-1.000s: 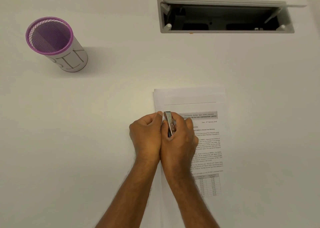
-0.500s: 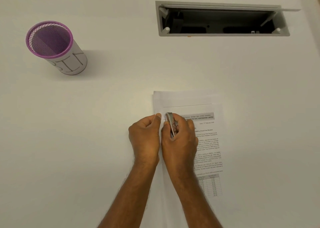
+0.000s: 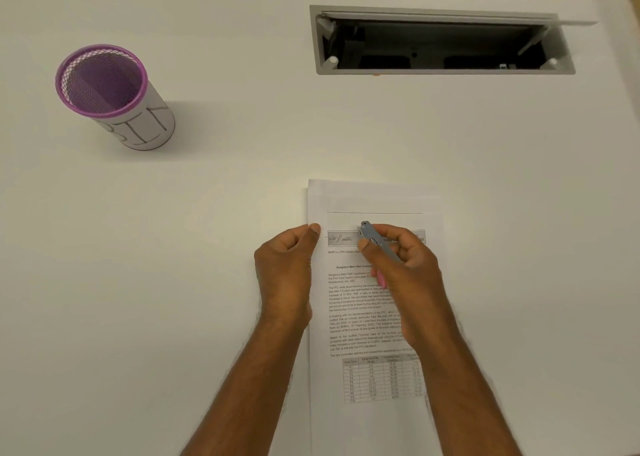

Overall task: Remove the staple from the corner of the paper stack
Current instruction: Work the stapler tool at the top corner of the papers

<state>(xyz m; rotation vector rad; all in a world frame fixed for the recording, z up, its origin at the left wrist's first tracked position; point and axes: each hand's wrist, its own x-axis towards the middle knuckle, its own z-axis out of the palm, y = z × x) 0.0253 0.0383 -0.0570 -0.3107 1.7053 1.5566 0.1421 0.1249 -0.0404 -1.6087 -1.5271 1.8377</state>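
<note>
A stack of printed paper point(image 3: 374, 199) lies on the white desk in front of me, its top edge away from me. My left hand point(image 3: 285, 272) rests at the stack's left edge, fingers curled, thumb tip touching the paper. My right hand point(image 3: 403, 272) grips a small grey metal staple remover point(image 3: 372, 237) with a pink part, held over the letterhead to the right of the left hand. No staple shows at the paper's corner.
A purple mesh cup labelled BIN point(image 3: 114, 97) stands at the far left of the desk point(image 3: 207, 282). An open grey cable hatch point(image 3: 440, 41) is set into the desk at the back right.
My right hand has moved the staple remover to the right, away from my left hand and the paper's left edge. The left hand stays in place. More printed text now shows.
</note>
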